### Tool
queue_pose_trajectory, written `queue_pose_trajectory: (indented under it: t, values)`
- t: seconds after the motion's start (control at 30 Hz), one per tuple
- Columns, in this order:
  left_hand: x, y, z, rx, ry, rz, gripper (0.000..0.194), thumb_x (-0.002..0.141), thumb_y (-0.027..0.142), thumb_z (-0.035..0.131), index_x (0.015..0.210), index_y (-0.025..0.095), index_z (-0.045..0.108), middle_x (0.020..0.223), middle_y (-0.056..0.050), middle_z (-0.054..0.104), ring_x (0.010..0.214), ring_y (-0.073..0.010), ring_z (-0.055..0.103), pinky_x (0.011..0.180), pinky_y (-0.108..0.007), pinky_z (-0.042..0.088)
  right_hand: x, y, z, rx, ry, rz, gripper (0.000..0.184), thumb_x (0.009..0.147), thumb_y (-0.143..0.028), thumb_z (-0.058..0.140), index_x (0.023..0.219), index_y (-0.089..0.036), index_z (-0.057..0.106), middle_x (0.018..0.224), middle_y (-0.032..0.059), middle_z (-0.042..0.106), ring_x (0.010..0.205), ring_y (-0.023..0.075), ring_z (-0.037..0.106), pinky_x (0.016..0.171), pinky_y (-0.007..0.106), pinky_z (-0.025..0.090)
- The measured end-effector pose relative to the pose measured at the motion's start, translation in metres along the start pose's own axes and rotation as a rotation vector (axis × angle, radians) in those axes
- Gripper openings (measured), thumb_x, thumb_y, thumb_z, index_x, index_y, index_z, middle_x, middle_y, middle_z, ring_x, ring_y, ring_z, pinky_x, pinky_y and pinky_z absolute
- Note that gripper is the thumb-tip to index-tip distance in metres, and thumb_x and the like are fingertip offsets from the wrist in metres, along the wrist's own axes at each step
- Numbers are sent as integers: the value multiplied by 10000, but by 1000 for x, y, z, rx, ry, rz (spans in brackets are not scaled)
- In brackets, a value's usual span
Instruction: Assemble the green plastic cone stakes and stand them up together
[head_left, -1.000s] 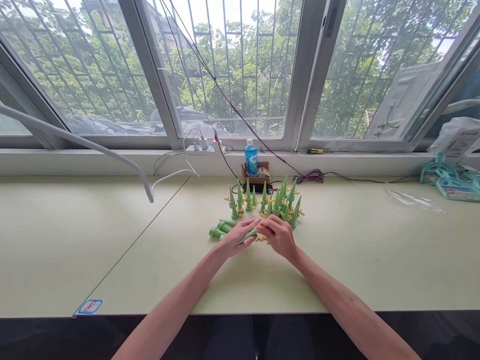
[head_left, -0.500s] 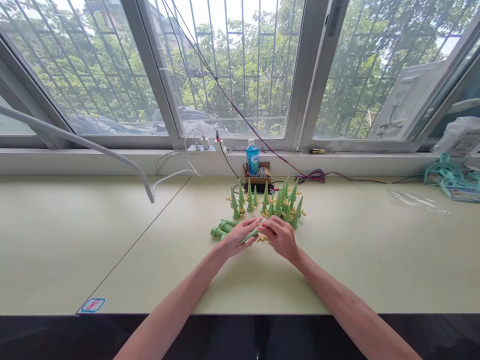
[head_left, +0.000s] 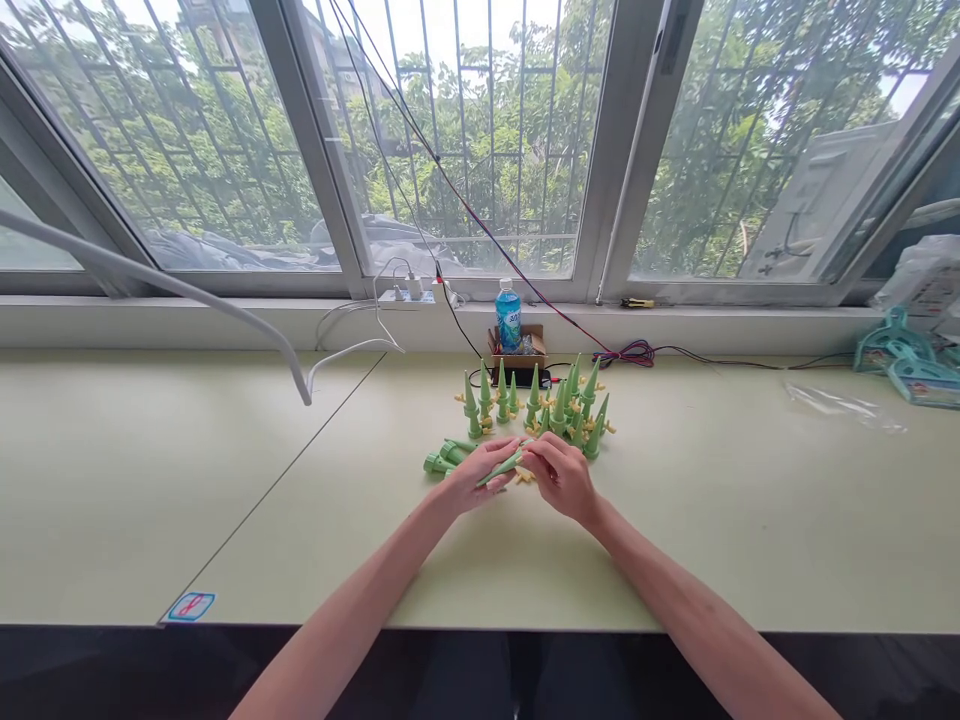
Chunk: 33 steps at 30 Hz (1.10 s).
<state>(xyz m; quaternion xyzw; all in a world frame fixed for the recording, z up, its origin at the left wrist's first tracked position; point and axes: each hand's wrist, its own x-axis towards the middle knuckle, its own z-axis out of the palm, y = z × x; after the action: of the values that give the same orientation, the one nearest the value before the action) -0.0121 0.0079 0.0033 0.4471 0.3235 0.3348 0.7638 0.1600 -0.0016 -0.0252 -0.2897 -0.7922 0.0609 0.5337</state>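
A green plant watering spike lies slanted across the palm of my left hand, whose fingers hold it from below. My right hand is closed in a pinch at the upper end of this spike, where a bit of yellow shows by the fingertips; the fingers mostly hide it. Under and between the hands lie small yellow valves. Left of my left hand, several green spikes rest on their sides. Behind both hands stand several upright green spikes with yellow valves at their bases.
At the back, a small cardboard box and a blue bottle stand near a dark phone-like slab. A coiled cable lies by the sill. A white bent tube reaches in from the left. Teal items sit far right.
The view has shifted very slightly. Both hands stay together on the same spike, with only a small movement of the right fingers at its end.
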Motion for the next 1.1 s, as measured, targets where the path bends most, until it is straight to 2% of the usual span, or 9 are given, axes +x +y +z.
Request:
queue_pose_trajectory:
  t: [0.13,0.43,0.63,0.73,0.83,0.93,1.1]
  values:
    - [1,-1,-1,7,-3,-1,313,786,438,709,898,160,618,555,73,411,356,6,268,319,-147,92,-1,2,1,-22,-8,12,238,984,-261,425,895,-197,637,748,47,585,574,119,511,524,229,396]
    - [0,-1,0,-21,4,10,310,778,426,715,882,145,636,549,54,465,344,-4,268,319,-186,35,0,0,1,-70,15,-10,244,986,-259,430,872,-202,638,753,52,621,608,122,561,535,224,404]
    - [1,-3,-2,-48,21,24,386,818,438,671,1064,140,664,616,15,543,348,-3,295,317,-179,50,-1,0,2,-44,32,-8,230,978,-245,448,862,-194,640,743,44,612,579,112,543,527,219,393]
    - [4,-5,-5,-38,21,63,394,850,431,624,1127,152,640,701,-29,633,342,1,315,315,-159,122,0,2,3,-33,81,82,263,982,-277,438,841,-194,644,707,32,586,570,118,520,546,227,408]
    - [6,-4,-4,13,88,101,370,813,372,657,1120,169,614,821,-68,695,361,-10,406,342,-152,225,3,4,1,-64,145,192,299,975,-317,453,781,-183,636,648,21,553,555,128,481,545,241,386]
    - [5,-4,-1,96,120,156,396,773,351,696,1112,170,595,861,-73,698,371,-31,454,342,-167,245,4,5,0,-40,173,302,322,963,-356,474,743,-170,618,642,26,573,560,133,489,548,245,377]
    - [5,-7,1,327,133,283,400,784,395,699,1101,178,591,821,-37,663,366,-34,446,340,-175,284,5,9,1,36,112,435,356,957,-408,470,749,-160,617,590,-4,539,517,116,448,521,231,353]
